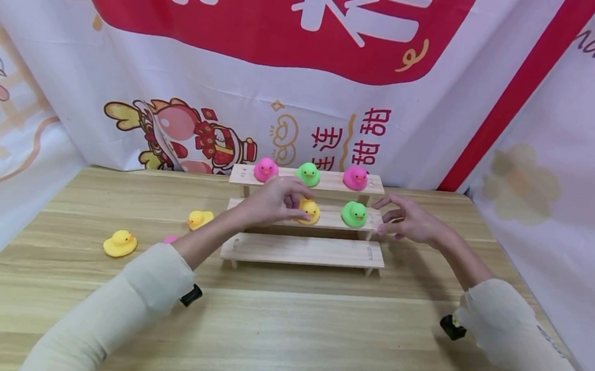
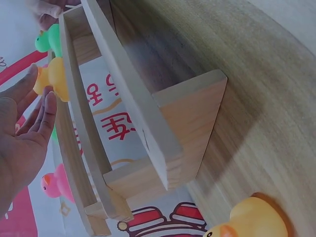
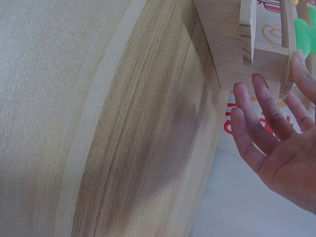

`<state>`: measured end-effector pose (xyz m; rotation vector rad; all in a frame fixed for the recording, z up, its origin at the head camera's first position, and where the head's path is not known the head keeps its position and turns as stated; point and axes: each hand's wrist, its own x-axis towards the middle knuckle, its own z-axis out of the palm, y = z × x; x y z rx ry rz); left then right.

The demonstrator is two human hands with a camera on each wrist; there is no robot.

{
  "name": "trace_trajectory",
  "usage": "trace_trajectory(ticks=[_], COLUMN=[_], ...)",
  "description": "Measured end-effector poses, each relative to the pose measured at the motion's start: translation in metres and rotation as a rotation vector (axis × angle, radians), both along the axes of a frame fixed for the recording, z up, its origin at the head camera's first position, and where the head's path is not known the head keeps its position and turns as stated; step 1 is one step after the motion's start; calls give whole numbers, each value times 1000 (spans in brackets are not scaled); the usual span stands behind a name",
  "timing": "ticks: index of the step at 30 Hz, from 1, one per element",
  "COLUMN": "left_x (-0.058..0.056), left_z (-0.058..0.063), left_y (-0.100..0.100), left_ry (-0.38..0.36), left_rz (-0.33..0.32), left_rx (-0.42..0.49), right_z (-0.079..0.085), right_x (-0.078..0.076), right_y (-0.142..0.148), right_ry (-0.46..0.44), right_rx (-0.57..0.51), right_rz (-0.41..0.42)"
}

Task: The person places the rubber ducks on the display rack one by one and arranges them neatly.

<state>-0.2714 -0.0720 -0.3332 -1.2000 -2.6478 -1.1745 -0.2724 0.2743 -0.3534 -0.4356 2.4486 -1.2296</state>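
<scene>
My left hand [image 1: 277,200] reaches over the middle step of a wooden three-tier stand [image 1: 303,250]. Its thumb and fingertips pinch a yellow rubber duck [image 1: 310,212], which sits on that step. In the left wrist view the same yellow duck [image 2: 57,79] shows between the fingertips. Beside it on the step sits a green rubber duck [image 1: 354,214]. My right hand [image 1: 410,220] holds nothing; its fingers are loosely spread by the stand's right end. The right wrist view has the right hand [image 3: 286,153] close to the step's end, thumb near the green duck [image 3: 305,37].
Along the top step sit a pink duck [image 1: 265,170], a green duck [image 1: 308,175] and another pink duck [image 1: 356,178]. Two yellow ducks [image 1: 120,244] lie on the table left of the stand, and a pink duck [image 1: 169,239] is partly hidden behind my left arm. A printed cloth [image 1: 223,69] hangs behind.
</scene>
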Motion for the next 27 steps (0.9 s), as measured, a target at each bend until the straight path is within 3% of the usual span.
trace_trajectory(ticks=[9, 27], left_x=[6, 18], left_z=[5, 12], left_y=[-14, -66], left_ry=[27, 26], left_rz=[15, 72], left_rx=[34, 41], right_z=[-1, 2], right_x=[0, 2], right_y=[0, -1], right_ry=[-13, 4], right_rx=[-11, -10], right_rz=[1, 10])
